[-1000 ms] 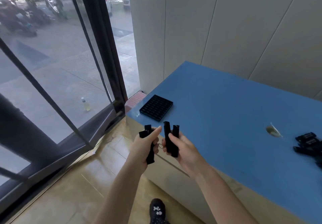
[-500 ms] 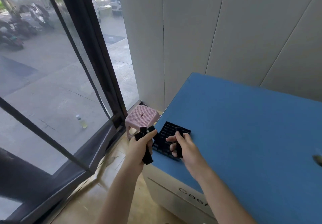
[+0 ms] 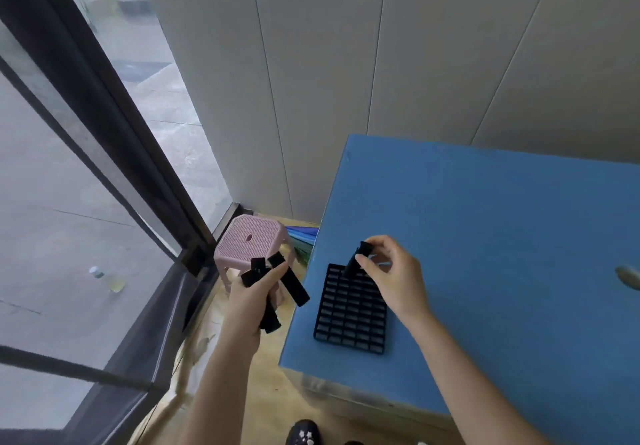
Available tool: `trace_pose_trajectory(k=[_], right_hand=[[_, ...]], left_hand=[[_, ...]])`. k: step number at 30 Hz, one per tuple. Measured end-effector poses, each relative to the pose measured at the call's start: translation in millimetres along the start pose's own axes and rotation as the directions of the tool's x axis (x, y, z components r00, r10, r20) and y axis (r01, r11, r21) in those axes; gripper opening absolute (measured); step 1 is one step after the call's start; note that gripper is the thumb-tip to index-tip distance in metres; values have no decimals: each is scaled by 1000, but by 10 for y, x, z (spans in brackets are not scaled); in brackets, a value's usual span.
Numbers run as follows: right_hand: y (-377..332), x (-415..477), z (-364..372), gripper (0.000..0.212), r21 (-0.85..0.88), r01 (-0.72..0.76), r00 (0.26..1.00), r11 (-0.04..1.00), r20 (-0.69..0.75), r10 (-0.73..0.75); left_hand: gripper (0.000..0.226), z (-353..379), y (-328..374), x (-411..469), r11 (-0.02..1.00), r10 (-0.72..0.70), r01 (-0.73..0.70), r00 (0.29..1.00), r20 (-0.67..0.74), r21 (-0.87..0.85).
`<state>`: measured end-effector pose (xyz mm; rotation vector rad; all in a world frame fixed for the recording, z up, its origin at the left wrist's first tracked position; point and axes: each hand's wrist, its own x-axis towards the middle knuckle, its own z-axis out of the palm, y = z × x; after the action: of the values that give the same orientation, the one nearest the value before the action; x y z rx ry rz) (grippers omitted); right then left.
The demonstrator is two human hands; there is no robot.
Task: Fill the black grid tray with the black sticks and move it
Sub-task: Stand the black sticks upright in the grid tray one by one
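The black grid tray (image 3: 349, 320) lies flat on the blue table (image 3: 502, 236), close to its left edge. All the cells that I can see hold nothing. My right hand (image 3: 393, 278) is over the tray's far end and pinches one black stick (image 3: 356, 259), tilted, with its lower end at the tray's far row. Whether it sits in a cell I cannot tell. My left hand (image 3: 251, 301) is off the table's left side and grips a bundle of black sticks (image 3: 277, 287) that fan out above and below the fist.
A pink plastic stool (image 3: 251, 240) stands on the floor between the table and the glass door (image 3: 104, 167). Grey wall panels rise behind the table. A small dent (image 3: 627, 275) marks the table's right part. My shoe (image 3: 304, 432) shows at the bottom.
The view has closed in on the tray. My right hand went from the table's near edge to the tray's far end with its stick. My left hand kept its bundle beside the table.
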<state>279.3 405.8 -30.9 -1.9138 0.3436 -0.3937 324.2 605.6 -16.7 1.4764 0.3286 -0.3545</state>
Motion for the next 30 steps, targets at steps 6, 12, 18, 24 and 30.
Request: trace_pose_trajectory(k=[6,12,18,24,30], right_hand=[[4,84,205,8,-167,71,997,983,9,-71],[-18,47,312,10,-277,79,997,958,0,-82],[-24,59,321,11,-360,105,994,927,33,-100],[-62,113,305,12,-481,166,982,861,156,-102],[-86,154,305,12,-506,145,982,850,182,-59]], left_hand=[[20,-87,137,280,998,22,-28,993,117,54],[17,-210,188,415,997,18,-30,987,158,73],[10,-284,229,465,998,27,-34,988,149,44],[13,-308,211,477,998,30,-38,985,170,45],[16,-219,256,421,997,15,-29,980,196,67]])
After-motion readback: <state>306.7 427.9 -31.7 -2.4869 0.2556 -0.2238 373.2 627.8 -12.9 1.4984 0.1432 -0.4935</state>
